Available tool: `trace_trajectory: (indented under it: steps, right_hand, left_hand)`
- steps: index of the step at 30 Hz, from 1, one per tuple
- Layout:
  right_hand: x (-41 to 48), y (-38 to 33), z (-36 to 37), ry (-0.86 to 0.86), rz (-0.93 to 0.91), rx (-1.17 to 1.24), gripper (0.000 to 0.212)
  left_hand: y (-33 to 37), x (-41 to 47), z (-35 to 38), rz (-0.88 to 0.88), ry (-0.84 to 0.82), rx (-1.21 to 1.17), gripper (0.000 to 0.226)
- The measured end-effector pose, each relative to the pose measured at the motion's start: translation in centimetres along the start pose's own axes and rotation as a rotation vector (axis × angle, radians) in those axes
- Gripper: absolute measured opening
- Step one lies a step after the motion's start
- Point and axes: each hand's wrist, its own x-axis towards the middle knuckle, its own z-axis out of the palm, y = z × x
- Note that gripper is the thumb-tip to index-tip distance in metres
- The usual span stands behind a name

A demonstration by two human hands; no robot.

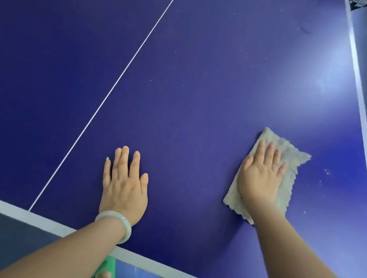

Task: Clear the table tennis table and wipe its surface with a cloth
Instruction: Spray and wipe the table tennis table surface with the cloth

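Note:
The blue table tennis table (182, 93) fills the view, with a thin white centre line running from the near edge up to the top. A grey-beige fuzzy cloth (292, 170) lies flat on it at the right. My right hand (263, 172) presses down on the cloth with straight fingers. My left hand (125, 185) rests flat on the bare blue surface near the front edge, fingers straight, a pale bangle on the wrist.
Small white specks and a dark smudge (305, 30) mark the surface toward the right side and far right. The white table edge (362, 108) runs down the right, with grey floor beyond. Green slippers (105, 273) show below the near edge.

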Motion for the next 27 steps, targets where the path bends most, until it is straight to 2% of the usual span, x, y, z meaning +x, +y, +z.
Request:
trace_trajectory:
  steps: [2,4,8,10,12,15,17,22,27]
  right_hand:
    - [-3.3,-2.1,1.0,0.078,-0.021,-0.010,0.055]
    - [-7.3,-5.6,2.3,0.119,-0.166,0.013,0.057]
    - [-12.5,-9.6,3.1,-0.065,-0.653,-0.020,0.057]
    - [-10.8,-7.5,2.4,-0.091,-0.744,-0.009,0.056]
    - [-8.1,-3.8,1.7,-0.060,-0.621,-0.041,0.058]
    - [-5.6,0.8,0.2,-0.029,-0.190,-0.026,0.059]
    - [-7.4,0.2,0.4,-0.020,-0.038,-0.014,0.059]
    - [-13.9,-1.5,0.8,-0.077,-0.205,-0.029,0.060]
    - [-14.4,0.4,0.5,-0.066,-0.267,-0.064,0.059]
  left_hand:
    - [0.0,0.0,0.1,-0.002,0.004,-0.003,0.060]
    - [0.0,0.1,0.3,0.000,0.015,0.002,0.054]
    - [0.0,0.0,0.1,0.002,-0.001,-0.004,0.058]
    - [0.0,0.1,0.1,0.000,0.001,-0.001,0.058]
    - [0.1,0.1,-0.1,-0.001,-0.015,0.000,0.062]
    - [0.1,0.1,-0.3,0.006,-0.042,0.002,0.065]
    - [0.0,0.0,-0.4,0.007,-0.051,-0.003,0.064]
    - [0.0,0.0,-0.8,0.017,-0.070,-0.030,0.064]
    - [-0.2,-0.1,-1.0,0.019,-0.079,-0.103,0.061]
